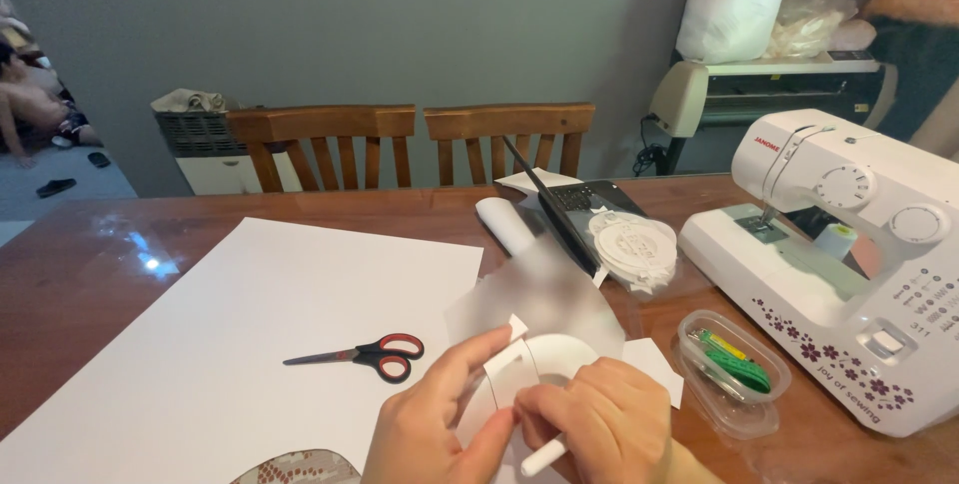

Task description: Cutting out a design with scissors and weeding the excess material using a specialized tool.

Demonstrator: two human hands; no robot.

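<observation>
Item: curved white paper strip (539,356), lying low over the near edge of the tabletop (90,264), between your two hands.

Left hand (432,422): you are pinching the strip's left end between thumb and forefinger; the grip is closed on the paper.

Right hand (599,419): you are pressing the strip at its middle while a white pen-like stick (542,458) is poking out below your fingers; that grip is clenched on the stick, with fingertips bearing on the paper.

Surroundings: a large white sheet (250,344) is lying to the left, with red-handled scissors (365,354) on it, blades pointing away from you. A clear plastic tray (734,369) of small green items is sitting just right of your hand, and a white sewing machine (839,254) is standing beyond it. A stack of round white cut-outs (634,249) is resting against a dark laptop (569,209).

Risks, as a judgement:
- You are bending thin paper; too hard a pinch is likely creasing or tearing the curve.
- The stick is sitting loosely under your fingers and may be slipping out or marking the strip.
- Your right wrist is working near the tray; a sideways sweep could be tipping it.
- The scissors are lying within reach of your left forearm.
</observation>
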